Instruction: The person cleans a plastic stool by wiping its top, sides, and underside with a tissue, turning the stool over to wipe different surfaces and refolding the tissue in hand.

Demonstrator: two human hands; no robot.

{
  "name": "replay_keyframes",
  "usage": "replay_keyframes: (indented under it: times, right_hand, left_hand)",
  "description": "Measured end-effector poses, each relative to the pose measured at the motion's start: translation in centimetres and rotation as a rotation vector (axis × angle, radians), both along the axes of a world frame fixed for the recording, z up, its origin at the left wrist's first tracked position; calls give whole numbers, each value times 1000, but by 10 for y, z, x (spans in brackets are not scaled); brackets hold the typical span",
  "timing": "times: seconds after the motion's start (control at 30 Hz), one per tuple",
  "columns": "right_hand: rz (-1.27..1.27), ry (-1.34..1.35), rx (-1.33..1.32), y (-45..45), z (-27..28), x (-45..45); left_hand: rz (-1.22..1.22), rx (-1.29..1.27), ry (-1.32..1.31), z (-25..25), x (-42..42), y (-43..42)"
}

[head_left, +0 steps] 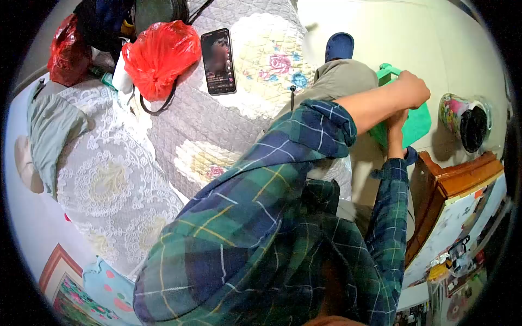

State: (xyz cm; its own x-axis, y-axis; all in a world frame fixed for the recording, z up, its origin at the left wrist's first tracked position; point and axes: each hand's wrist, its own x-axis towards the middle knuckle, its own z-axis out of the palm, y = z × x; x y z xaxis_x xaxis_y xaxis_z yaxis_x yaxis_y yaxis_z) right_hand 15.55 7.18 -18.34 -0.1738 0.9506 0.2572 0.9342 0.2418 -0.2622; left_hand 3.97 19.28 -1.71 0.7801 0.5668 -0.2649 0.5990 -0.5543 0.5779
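A green bag (418, 124), with a loop that looks like its handle at the top, hangs low beside my knee on the right. My left hand (415, 90) is closed in a fist at the bag's upper part, its fingers turned away from me. Just below the left wrist, my right hand (396, 124) lies against the bag's front, partly hidden by the left forearm. Its fingers are out of sight, so its grip cannot be made out. Both arms wear plaid sleeves, the left one rolled up.
A phone (219, 61) with its screen lit lies on the quilted bed cover (212, 122). Next to it is a tied red plastic bag (160, 57). On the floor stand a floral bin (455, 113) and a wooden cabinet (462, 176). A blue slipper (340, 46) is beyond my knee.
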Motion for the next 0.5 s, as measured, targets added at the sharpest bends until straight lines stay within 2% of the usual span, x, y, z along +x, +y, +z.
replay_keyframes:
  times: [0.1,0.13,0.2,0.27,0.33,0.37,0.43,0.47,0.5]
  right_hand:
    - [-37,-230,-59,-15,-21,2]
    - [-150,65,-131,-23,-9,-21]
    - [-264,379,-173,-43,22,-66]
    - [-270,399,-146,-70,49,-79]
    - [-104,74,-349,-97,61,-75]
    - [-108,68,-350,-108,64,-71]
    - [-308,-207,-442,-129,62,-56]
    - [-330,-324,-446,-140,56,-38]
    - [-331,-327,-440,-145,52,-25]
  left_hand:
    - [33,-14,-3,7,-4,4]
    - [36,-12,-14,10,-4,4]
    - [8,-36,-7,13,-4,5]
    - [9,-32,1,6,2,3]
    - [6,-33,5,6,2,1]
    - [11,-38,10,10,0,0]
    - [10,-37,11,14,-1,-2]
    - [-10,-56,13,13,-1,-2]
    - [-27,-74,17,13,-2,-2]
